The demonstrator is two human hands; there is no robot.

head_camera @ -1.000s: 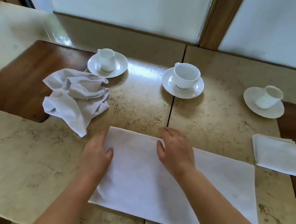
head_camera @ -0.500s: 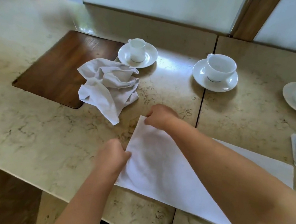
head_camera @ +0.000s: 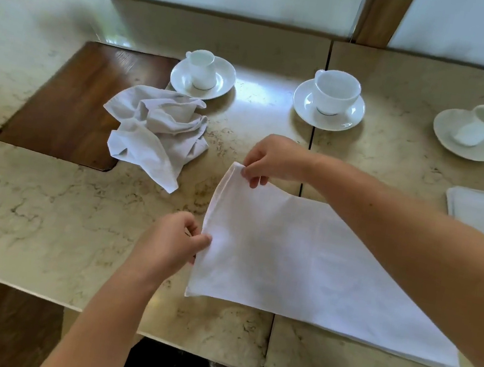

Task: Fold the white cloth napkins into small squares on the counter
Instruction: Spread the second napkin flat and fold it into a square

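Lifting the napkin's (head_camera: 301,262) short edge for the next fold

Left hand (head_camera: 172,243) and right hand (head_camera: 273,159) each pinch that edge; carry both across evenly so edges match.

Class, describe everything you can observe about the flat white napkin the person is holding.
The flat napkin is plain white woven cloth, smooth, apparently folded once into a long rectangle. It lies on the marble counter, across the seam between slabs. The right hand pinches its far left corner, lifted slightly; the left hand pinches its left edge. The right forearm crosses above it.

Soft daylight from behind; glare on counter (head_camera: 260,97); edges warped.
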